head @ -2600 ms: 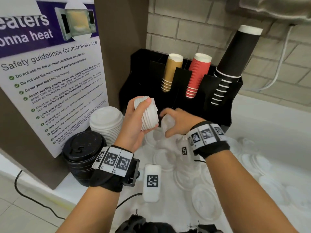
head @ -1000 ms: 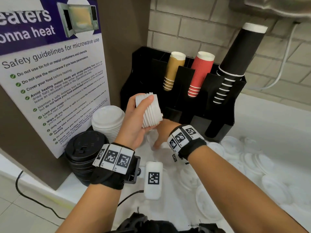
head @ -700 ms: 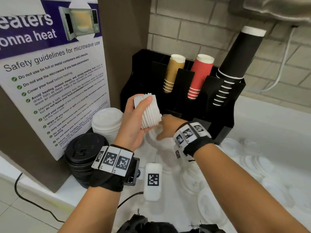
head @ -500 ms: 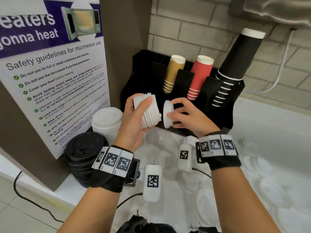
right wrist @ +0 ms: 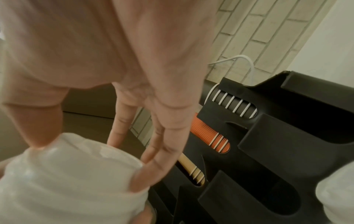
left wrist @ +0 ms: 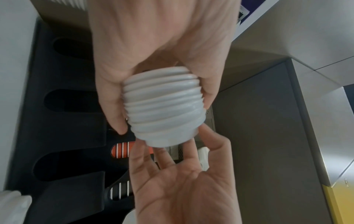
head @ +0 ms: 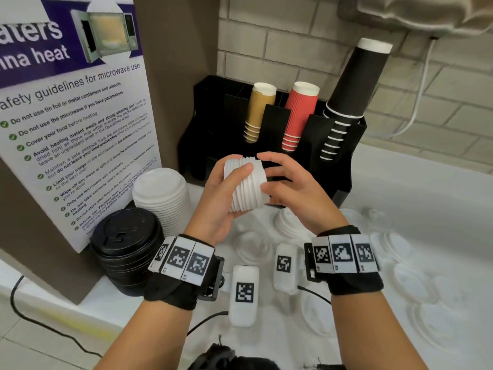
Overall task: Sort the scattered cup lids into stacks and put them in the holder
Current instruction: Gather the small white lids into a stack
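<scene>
A stack of white lids (head: 246, 184) is held on its side in the air, just in front of the black holder (head: 344, 180). The left hand (head: 217, 201) grips it, thumb over the near side and fingers curled behind; those fingers are mostly hidden in the head view. The right hand (head: 290, 188) meets the stack's open end with spread, nearly straight fingers (right wrist: 151, 157) touching the end lid's rim; whether they press or merely touch cannot be told, and the right wrist view is blurred there. The holder carries 3 cup columns: tan cups (head: 257, 113), red cups (head: 298, 116) and black cups (head: 346, 100). Its lower slots appear dark, their contents hidden. Loose white lids (head: 400, 247) lie scattered on the white counter (head: 426, 193), overexposed and hard to count. At left stand a taller white lid stack (head: 161, 196) and a black lid stack (head: 125, 255), beside a microwave safety poster (head: 72, 116) cut off at the frame edge.
</scene>
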Action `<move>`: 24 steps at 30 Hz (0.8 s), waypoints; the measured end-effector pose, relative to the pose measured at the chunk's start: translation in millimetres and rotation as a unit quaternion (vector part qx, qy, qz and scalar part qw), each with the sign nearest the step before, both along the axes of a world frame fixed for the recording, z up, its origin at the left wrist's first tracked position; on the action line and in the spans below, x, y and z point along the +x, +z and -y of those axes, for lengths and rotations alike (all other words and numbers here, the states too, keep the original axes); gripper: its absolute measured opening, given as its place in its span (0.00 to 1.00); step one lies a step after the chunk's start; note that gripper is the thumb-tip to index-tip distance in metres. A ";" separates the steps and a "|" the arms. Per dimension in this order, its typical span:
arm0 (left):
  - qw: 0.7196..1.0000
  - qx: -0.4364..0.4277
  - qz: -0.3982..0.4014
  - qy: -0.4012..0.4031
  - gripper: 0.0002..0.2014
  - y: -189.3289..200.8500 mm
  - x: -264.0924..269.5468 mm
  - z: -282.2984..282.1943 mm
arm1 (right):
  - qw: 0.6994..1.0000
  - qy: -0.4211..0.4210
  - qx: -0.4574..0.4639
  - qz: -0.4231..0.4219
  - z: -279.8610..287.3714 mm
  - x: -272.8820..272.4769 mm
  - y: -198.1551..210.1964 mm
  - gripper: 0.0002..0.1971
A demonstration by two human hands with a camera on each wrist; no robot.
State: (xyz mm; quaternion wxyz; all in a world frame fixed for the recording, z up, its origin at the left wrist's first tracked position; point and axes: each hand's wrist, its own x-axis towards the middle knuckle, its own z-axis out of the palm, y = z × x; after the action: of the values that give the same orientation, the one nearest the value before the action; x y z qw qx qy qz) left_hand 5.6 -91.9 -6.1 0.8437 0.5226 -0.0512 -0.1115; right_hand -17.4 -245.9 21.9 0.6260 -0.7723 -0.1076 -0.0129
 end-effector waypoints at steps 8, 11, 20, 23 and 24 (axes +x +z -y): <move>1.000 -0.003 0.004 -0.023 0.24 -5.8 -9.6 1.8 | 1.000 0.003 -0.001 0.008 0.4 -8.6 -2.1 0.21; 1.000 -0.017 0.013 -0.003 0.23 -7.3 -10.0 -1.9 | 0.999 0.010 0.045 -0.016 -0.4 -6.5 -6.9 0.16; 0.998 -0.029 0.028 0.042 0.24 -6.7 -9.4 -16.4 | 0.854 0.040 -0.488 -0.175 -21.8 17.8 -55.1 0.31; 0.998 -0.025 0.028 0.043 0.23 -6.4 -11.2 -18.1 | 0.809 0.065 -0.549 -0.199 -32.5 20.0 -63.3 0.37; 0.998 -0.025 0.030 0.043 0.23 -5.9 -11.4 -19.2 | 0.798 0.072 -0.564 -0.200 -34.8 20.5 -65.9 0.38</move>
State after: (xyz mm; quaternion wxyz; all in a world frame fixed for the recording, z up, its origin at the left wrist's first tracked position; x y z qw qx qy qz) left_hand -5.9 -72.7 -12.0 0.8585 0.5064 -0.0564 -0.0583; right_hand 3.1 -211.1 -44.0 0.0863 -0.9641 -0.0240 0.2500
